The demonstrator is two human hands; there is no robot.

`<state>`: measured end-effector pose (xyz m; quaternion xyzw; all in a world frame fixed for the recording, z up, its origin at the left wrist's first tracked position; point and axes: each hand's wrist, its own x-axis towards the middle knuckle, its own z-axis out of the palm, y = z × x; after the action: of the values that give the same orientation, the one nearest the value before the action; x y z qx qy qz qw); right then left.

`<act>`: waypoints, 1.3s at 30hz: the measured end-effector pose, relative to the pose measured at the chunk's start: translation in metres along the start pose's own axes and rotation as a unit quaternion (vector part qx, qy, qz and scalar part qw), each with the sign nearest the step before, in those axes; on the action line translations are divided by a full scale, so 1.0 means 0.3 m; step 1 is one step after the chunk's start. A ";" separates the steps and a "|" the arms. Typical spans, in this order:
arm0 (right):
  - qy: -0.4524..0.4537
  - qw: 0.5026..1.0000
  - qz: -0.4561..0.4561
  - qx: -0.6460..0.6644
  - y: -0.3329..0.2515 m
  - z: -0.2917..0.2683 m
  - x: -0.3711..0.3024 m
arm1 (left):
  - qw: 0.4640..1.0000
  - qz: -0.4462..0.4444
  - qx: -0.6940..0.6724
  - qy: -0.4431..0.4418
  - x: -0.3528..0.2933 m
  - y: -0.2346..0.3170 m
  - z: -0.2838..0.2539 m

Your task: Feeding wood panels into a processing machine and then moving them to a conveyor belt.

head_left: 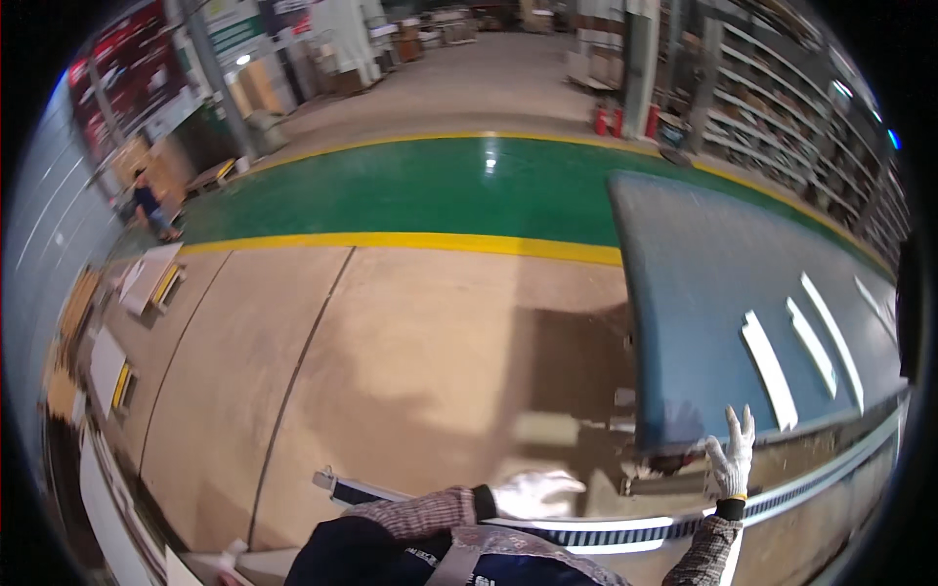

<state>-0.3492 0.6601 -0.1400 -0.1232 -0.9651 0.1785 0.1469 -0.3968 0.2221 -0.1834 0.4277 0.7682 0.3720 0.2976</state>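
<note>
My left hand (537, 493), in a white glove, hovers at or just above a long slotted rail (625, 537) in front of my body. Motion smears its fingers, and I cannot make out anything in it. Farther right, my right hand (732, 459), also white-gloved, reaches forward with fingers spread and nothing in its grasp. It is by the near edge of a large blue-grey tabletop (703, 322); whether it touches the edge I cannot tell. Several narrow white strips lie on that top, the closest being a white strip (770, 371) just beyond my right fingers.
A pale block-like thing (547, 428) shows blurred beyond my left hand. Boards on low stands (109, 371) line the left side, where a person (151, 205) walks. Across the green walkway (410, 190) are red fire extinguishers (601, 119) and tall shelving (772, 107).
</note>
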 end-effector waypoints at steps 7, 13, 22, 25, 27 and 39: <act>0.160 0.968 0.179 0.074 -0.604 -0.168 -0.824 | 0.957 0.252 0.139 -0.039 -0.089 0.157 0.044; 0.196 0.866 0.459 0.005 -1.006 -0.216 -1.565 | 0.950 0.287 0.030 -0.121 -0.103 0.236 0.023; 0.301 0.657 0.687 -0.081 -1.703 -0.188 -2.531 | 0.872 0.353 0.336 0.041 -0.228 0.239 0.113; 0.308 0.582 0.742 -0.124 -1.910 -0.114 -2.817 | 0.877 0.392 0.273 0.042 -0.395 0.194 0.202; 0.295 0.524 0.785 -0.147 -2.033 -0.089 -3.032 | 0.881 0.371 0.294 0.016 -0.593 0.180 0.318; 0.143 0.377 0.893 -0.198 -2.597 -0.169 -4.053 | 0.810 0.450 0.350 -0.139 -1.283 0.245 0.683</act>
<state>0.6496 -0.3830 -0.0892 -0.9633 -0.2681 -0.0098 0.0100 -0.0300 -0.0249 -0.1811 0.8481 0.5180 0.1070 0.0306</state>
